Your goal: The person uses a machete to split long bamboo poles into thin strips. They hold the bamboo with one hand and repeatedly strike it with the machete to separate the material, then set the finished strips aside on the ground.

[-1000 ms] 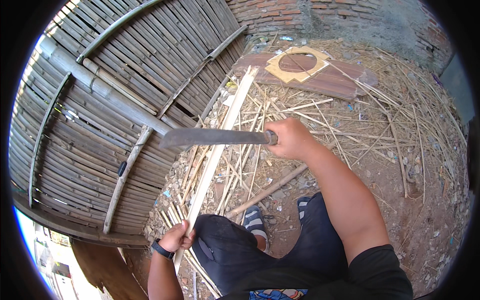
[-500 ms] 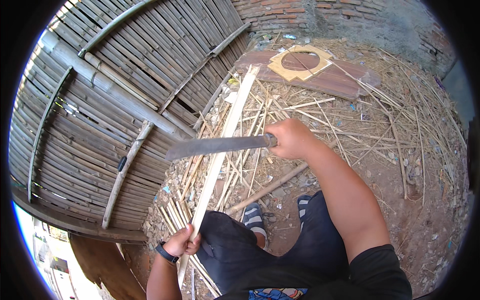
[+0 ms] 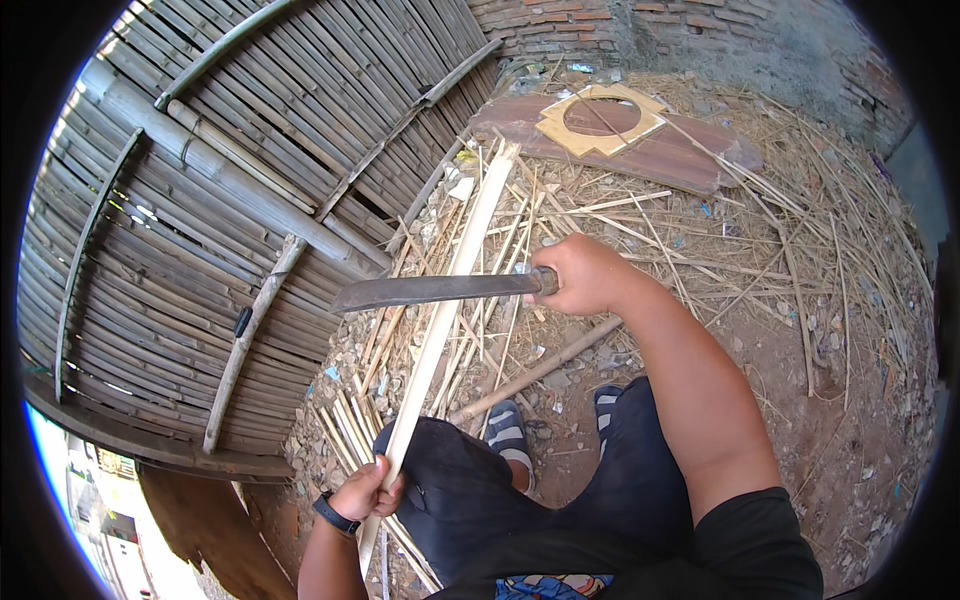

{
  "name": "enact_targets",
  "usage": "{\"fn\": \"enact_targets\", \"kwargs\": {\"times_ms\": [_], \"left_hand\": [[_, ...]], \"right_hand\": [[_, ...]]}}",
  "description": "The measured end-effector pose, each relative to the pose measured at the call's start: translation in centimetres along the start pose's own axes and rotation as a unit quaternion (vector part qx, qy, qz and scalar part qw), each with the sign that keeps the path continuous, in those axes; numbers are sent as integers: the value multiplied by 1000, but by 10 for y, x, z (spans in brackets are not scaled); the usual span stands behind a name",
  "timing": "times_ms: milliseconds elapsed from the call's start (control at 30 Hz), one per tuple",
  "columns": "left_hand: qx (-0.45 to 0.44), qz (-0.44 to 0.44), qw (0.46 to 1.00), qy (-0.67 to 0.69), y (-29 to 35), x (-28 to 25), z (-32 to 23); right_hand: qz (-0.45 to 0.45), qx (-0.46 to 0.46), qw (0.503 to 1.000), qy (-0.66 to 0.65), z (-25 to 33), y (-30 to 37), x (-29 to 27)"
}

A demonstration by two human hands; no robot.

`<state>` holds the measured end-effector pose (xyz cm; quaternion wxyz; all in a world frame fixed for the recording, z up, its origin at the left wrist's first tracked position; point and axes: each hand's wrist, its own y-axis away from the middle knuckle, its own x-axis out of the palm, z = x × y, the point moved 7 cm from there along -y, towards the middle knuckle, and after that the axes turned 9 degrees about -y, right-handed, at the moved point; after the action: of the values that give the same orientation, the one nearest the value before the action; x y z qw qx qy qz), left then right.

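Observation:
My right hand is closed round the handle of a machete, whose long dark blade points left. The blade crosses over a long pale bamboo strip; whether it touches the strip I cannot tell. Low on the left, my left hand grips the strip near its lower part, thumb on top, beside my left knee. From there the strip slants up and away to the right, its far end near a brown board.
Several cut bamboo strips lie by my left leg. A bamboo pole rests on the ground ahead of my feet. Farther off, a yellowish board with a round hole lies on a brown plank. A bamboo slat wall stands on the left.
The machete has shifted very slightly, its blade showing a little more level. The strip's far end has turned a bit and sits slightly lower. Both hands keep their hold.

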<state>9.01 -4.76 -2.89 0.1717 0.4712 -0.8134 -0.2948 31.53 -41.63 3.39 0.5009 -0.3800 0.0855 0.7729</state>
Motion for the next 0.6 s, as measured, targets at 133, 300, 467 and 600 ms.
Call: {"fn": "enact_targets", "kwargs": {"times_ms": [133, 300, 467, 600], "left_hand": [[11, 0, 1000, 27, 5, -1, 3], [-10, -10, 1000, 23, 4, -1, 9], [-6, 30, 999, 37, -4, 5, 12], [-21, 33, 998, 39, -2, 6, 13]], "right_hand": [[-74, 94, 992, -43, -15, 7, -34], [-313, 36, 948, 49, -41, 29, -75], [-153, 71, 984, -56, -23, 16, -45], [-65, 89, 990, -88, -23, 9, -29]]}}
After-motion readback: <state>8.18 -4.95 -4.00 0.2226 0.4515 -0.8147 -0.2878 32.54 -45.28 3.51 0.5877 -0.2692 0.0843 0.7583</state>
